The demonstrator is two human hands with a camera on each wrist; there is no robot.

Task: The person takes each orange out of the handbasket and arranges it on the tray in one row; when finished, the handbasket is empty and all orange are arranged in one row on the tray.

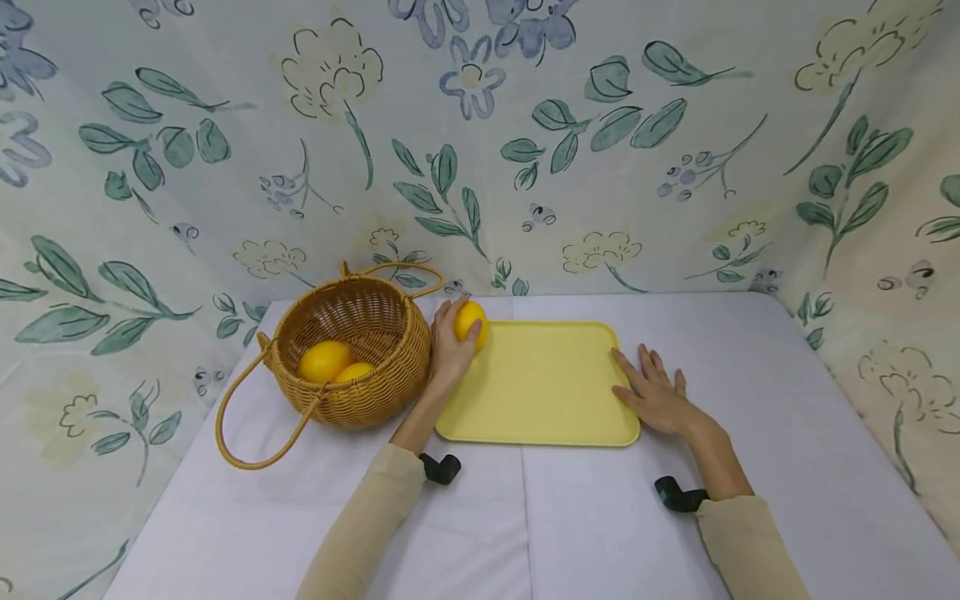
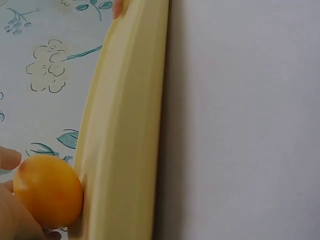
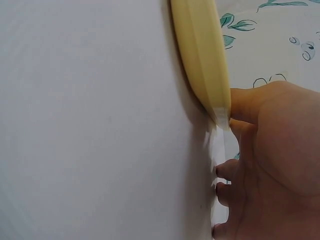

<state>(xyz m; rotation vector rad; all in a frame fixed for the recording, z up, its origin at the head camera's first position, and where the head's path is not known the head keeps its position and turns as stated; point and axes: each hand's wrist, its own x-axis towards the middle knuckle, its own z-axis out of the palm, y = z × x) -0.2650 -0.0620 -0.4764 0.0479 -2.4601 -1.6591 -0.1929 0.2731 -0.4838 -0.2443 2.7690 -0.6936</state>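
Observation:
My left hand [image 1: 452, 348] grips an orange [image 1: 470, 325] at the far left corner of a yellow tray [image 1: 540, 383]. The left wrist view has the same orange [image 2: 48, 191] right at the tray's rim [image 2: 125, 130], fingers curled around its side. Spread fingers of my right hand [image 1: 660, 396] rest on the cloth beside the tray's right edge, the thumb at the rim. In the right wrist view that hand [image 3: 280, 150] meets the tray corner [image 3: 205, 65]. A wicker basket [image 1: 367, 400] left of the tray holds an orange [image 1: 325, 362] and another orange [image 1: 356, 372] partly hidden by its wall.
One basket handle [image 1: 255, 463] hangs out toward the front left, the other handle [image 1: 420, 268] leans to the back. A white cloth [image 1: 570, 525] covers the table. Behind it hangs a flowered curtain [image 1: 480, 208]. Small black devices sit at both wrists.

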